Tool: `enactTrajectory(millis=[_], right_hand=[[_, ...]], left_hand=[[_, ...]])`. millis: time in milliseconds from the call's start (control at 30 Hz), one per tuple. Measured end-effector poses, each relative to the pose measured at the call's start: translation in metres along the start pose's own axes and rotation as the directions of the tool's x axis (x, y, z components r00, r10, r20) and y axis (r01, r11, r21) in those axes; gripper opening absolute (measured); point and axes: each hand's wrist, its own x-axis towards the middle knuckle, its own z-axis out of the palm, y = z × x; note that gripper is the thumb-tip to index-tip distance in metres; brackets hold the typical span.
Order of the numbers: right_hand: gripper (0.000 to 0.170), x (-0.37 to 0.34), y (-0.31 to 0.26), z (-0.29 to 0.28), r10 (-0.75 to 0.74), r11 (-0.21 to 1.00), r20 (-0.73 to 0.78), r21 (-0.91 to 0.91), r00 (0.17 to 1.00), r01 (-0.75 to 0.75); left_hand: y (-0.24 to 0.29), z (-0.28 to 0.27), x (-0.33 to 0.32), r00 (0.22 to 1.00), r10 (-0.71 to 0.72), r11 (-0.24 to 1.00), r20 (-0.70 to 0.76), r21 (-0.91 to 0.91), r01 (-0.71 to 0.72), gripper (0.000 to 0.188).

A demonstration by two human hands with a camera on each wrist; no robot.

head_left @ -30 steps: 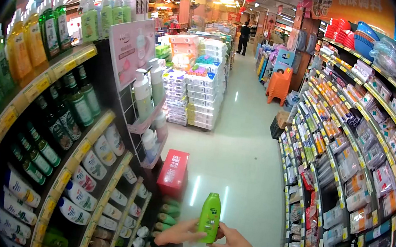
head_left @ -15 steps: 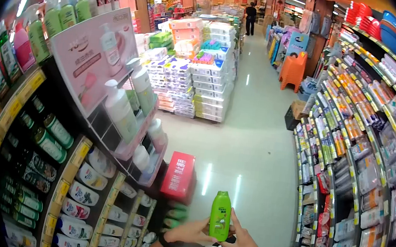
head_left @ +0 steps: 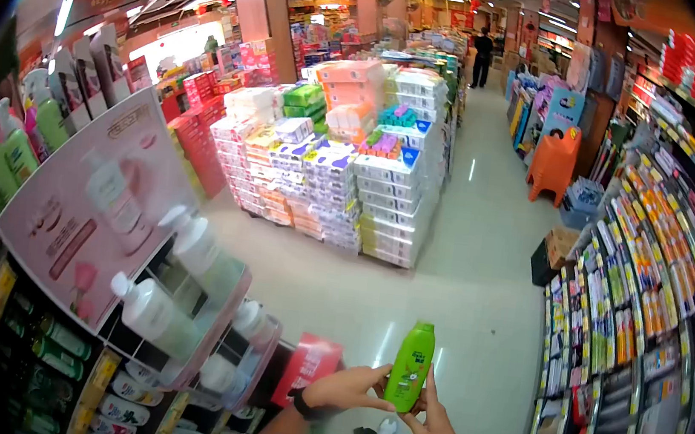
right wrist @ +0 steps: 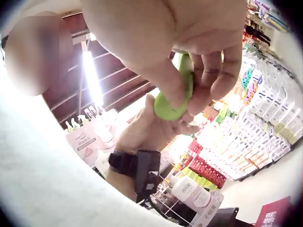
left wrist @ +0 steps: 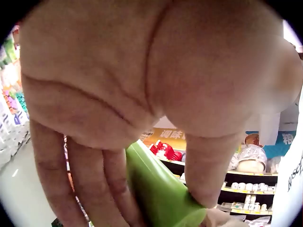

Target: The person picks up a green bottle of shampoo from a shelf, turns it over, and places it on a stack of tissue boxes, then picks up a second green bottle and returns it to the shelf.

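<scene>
A green shampoo bottle stands nearly upright in front of the body, its printed label facing up toward the head camera. My left hand holds it from the left side, low on the bottle. On the other side, my right hand grips the lower right edge. In the left wrist view, the left thumb and fingers close about the green bottle. The right wrist view has the right thumb lying across the bottle, with fingers behind it.
A pink display rack with white pump bottles is close on the left. Beside it sits a red box. Stacked tissue packs rise ahead, shelves of packaged goods line the right, and a person stands far down the aisle.
The view has swung left and moved forward, bringing the pink rack and tissue stacks nearer. Both hands keep holding the shampoo bottle, which now leans slightly right in the head view.
</scene>
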Motion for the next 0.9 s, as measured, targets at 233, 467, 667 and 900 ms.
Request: enactTrajectory(millis=[233, 467, 667, 900], right_hand=[[0.106, 0.105, 0.015, -0.045, 0.032, 0.992, 0.15, -0.124, 0.988, -0.013], [0.102, 0.209, 0.001, -0.06, 0.065, 0.982, 0.292, -0.191, 0.954, -0.009], [0.081, 0.309, -0.023, -0.058, 0.026, 0.965, 0.283, -0.258, 0.959, 0.05], [0.093, 0.41, -0.019, -0.054, -0.083, 0.983, 0.139, -0.151, 0.987, 0.104]], left_hand=[[-0.03, -0.058, 0.038, 0.989, -0.063, 0.976, -0.131, -0.213, 0.034, 0.07], [-0.074, -0.116, 0.049, 0.98, -0.186, 0.783, -0.078, -0.614, 0.1, 0.074], [-0.113, -0.176, 0.07, 0.954, -0.132, 0.764, -0.27, -0.641, -0.075, 0.071], [-0.13, -0.265, 0.104, 0.904, -0.134, 0.773, -0.406, -0.614, -0.162, 0.063]])
